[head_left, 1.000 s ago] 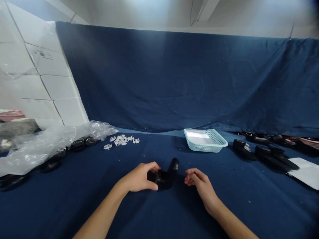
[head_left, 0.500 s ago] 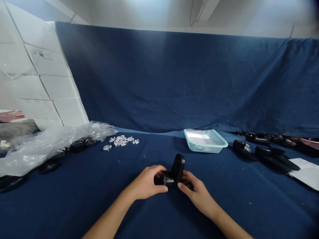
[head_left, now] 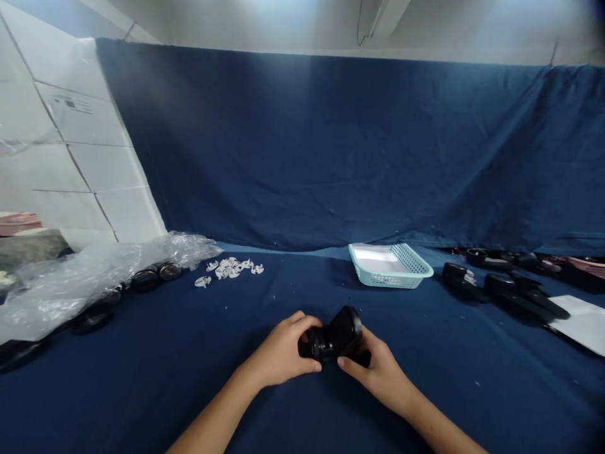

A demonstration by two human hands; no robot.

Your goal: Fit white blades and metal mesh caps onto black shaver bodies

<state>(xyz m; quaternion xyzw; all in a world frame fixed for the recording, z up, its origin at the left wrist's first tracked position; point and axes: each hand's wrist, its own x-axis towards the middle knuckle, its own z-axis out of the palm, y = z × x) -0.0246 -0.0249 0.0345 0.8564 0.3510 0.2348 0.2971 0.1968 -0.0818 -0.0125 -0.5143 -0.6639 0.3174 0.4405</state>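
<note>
A black plastic part [head_left: 336,337] with a round end sits between both my hands, low over the blue cloth at the centre front. My left hand [head_left: 283,352] is closed round its left end, thumb underneath. My right hand [head_left: 375,369] grips its right side from below, fingers wrapped round it. The part's round end tilts up and to the right.
A pale blue basket [head_left: 390,265] stands behind my hands to the right. Several small white pieces [head_left: 230,268] lie at the back left, beside a clear plastic bag [head_left: 75,277] over black round parts. More black parts [head_left: 505,287] and a white sheet [head_left: 583,321] lie at the right.
My right hand came in from the right and closed on the black part. The part moved right with my left hand and its upright end tipped down toward the right.
</note>
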